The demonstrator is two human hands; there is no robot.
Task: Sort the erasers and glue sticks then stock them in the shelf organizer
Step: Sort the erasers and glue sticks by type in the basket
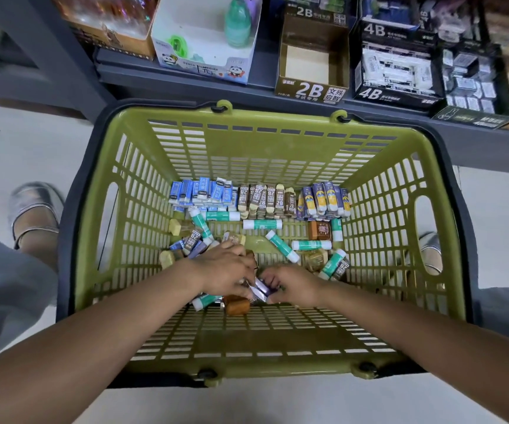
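Note:
A green plastic basket (131, 191) stands on the floor below me. Along its far wall stand sorted rows: blue erasers (204, 192), brown 2B erasers (265, 200) and purple-and-yellow erasers (323, 198). Loose teal-and-white glue sticks (262, 224) and mixed erasers lie scattered over the bottom. Both hands are down in the basket's middle. My left hand (225, 267) rests palm-down over a pile of small erasers, its fingers curled on some of them. My right hand (296, 284) pinches a purple-wrapped eraser (261, 287) between the two hands. A brown eraser (236, 305) lies just below them.
A dark shelf (186, 78) runs behind the basket. On it stand an empty brown 2B display box (310, 61), a black 4B box of white erasers (395, 71), a white pencil-sharpener box (204, 41) and a tray of small erasers (473, 84). My shoes flank the basket.

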